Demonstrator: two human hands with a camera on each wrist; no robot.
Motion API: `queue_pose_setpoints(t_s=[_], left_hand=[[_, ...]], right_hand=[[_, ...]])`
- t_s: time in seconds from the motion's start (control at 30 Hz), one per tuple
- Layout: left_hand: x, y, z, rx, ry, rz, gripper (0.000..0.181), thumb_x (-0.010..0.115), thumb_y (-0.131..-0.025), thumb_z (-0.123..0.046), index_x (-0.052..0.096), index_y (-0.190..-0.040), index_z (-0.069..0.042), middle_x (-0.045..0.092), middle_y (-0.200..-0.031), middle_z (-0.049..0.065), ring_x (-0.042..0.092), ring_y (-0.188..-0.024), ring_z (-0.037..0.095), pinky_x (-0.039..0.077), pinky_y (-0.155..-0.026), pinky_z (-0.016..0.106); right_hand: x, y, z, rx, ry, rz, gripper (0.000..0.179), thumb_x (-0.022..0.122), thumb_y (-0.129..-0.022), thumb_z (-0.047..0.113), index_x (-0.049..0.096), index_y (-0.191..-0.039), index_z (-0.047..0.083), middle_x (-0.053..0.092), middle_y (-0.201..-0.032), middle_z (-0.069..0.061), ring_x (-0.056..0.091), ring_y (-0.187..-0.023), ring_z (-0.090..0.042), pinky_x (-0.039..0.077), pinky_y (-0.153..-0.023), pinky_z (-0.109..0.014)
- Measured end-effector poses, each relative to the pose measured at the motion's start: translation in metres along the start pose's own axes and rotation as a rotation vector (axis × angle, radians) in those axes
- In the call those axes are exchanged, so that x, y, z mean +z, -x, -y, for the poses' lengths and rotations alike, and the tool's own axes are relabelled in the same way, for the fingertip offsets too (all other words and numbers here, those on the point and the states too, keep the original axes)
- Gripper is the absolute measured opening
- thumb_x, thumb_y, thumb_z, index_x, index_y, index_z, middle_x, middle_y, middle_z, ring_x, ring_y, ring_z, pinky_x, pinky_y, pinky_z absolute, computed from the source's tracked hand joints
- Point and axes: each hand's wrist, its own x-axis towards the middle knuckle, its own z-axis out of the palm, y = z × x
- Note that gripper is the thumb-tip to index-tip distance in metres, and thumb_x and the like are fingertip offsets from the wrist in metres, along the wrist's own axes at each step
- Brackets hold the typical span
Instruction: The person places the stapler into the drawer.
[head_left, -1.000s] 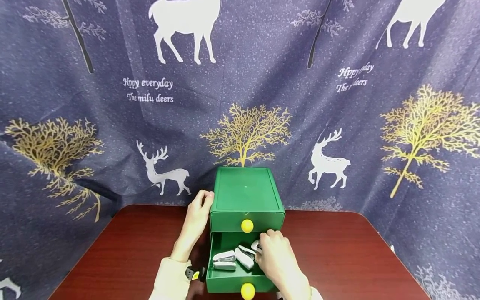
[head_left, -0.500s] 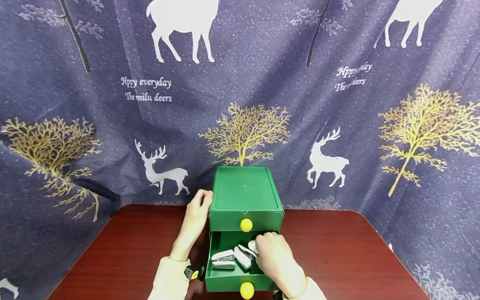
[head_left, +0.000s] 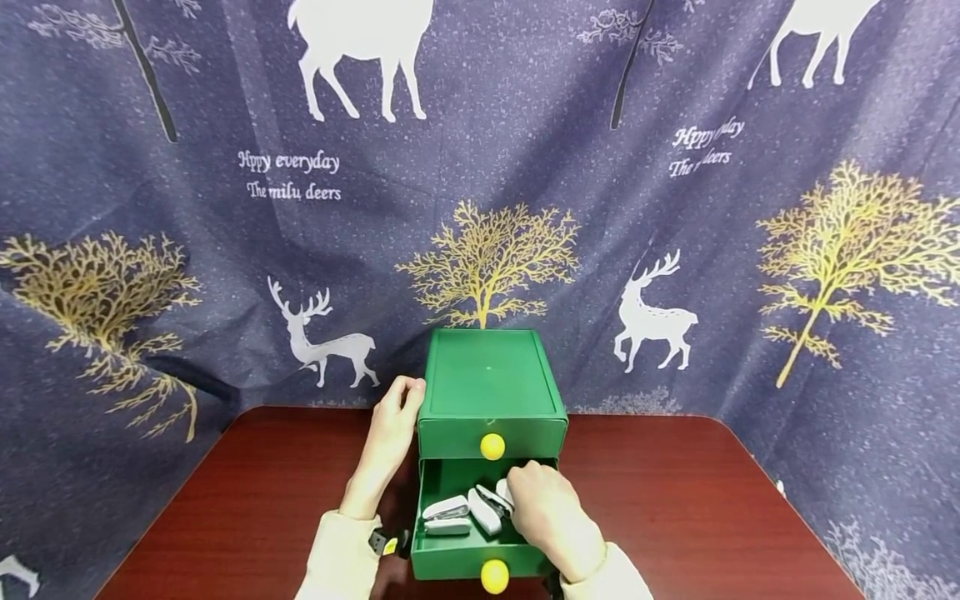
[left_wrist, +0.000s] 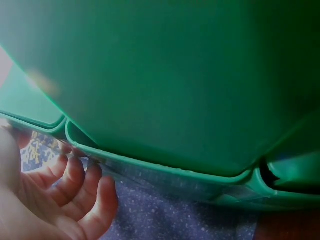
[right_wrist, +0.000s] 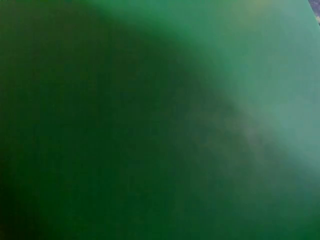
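Observation:
A green two-drawer box (head_left: 491, 375) stands on the table, its lower drawer (head_left: 457, 567) pulled out. Inside lie white staplers: one at the left (head_left: 447, 515) and another at the middle (head_left: 484, 510). My right hand (head_left: 551, 512) reaches into the drawer's right side, knuckles up, and holds a further white stapler (head_left: 503, 490), mostly covered by the fingers. Green plastic (right_wrist: 150, 125) fills the right wrist view. At the box's left side, my left hand (head_left: 393, 421) rests its fingers against the wall; in the left wrist view the fingers (left_wrist: 82, 187) are loosely bent.
Yellow ball knobs mark the upper drawer (head_left: 492, 447) and the lower one (head_left: 494, 577). A dark wrist strap piece (head_left: 384, 543) hangs by the left sleeve. The dark red table (head_left: 660, 508) ends at a patterned deer curtain (head_left: 510, 150) behind the box.
My right hand has shifted slightly left and turned so its knuckles cover more of the stapler. The left hand stays at the box's side.

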Motion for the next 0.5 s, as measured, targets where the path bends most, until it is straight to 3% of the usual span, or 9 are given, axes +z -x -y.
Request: queue_pose_setpoints(t_s=[0.27, 0.5], left_hand=[[-0.001, 0.001, 0.0, 0.004, -0.022, -0.007, 0.03, 0.051, -0.102, -0.042, 0.061, -0.097, -0.014, 0.053, -0.076, 0.004, 0.052, -0.074, 0.021, 0.043, -0.07, 0.033], [0.0, 0.0, 0.0, -0.013, 0.026, 0.006, 0.03, 0.051, -0.102, -0.041, 0.061, -0.098, -0.013, 0.053, -0.077, 0.005, 0.057, -0.069, 0.02, 0.05, -0.064, 0.032]], right_hand=[[-0.003, 0.004, -0.005, -0.055, -0.082, -0.025, 0.025, 0.079, -0.064, -0.001, 0.056, -0.072, 0.006, 0.049, -0.07, -0.006, 0.053, -0.064, -0.028, 0.047, -0.058, -0.04], [-0.01, 0.013, -0.009, -0.155, -0.134, -0.087, 0.032, 0.08, -0.078, 0.018, 0.062, -0.099, 0.003, 0.057, -0.09, -0.005, 0.057, -0.08, -0.027, 0.049, -0.071, -0.04]])
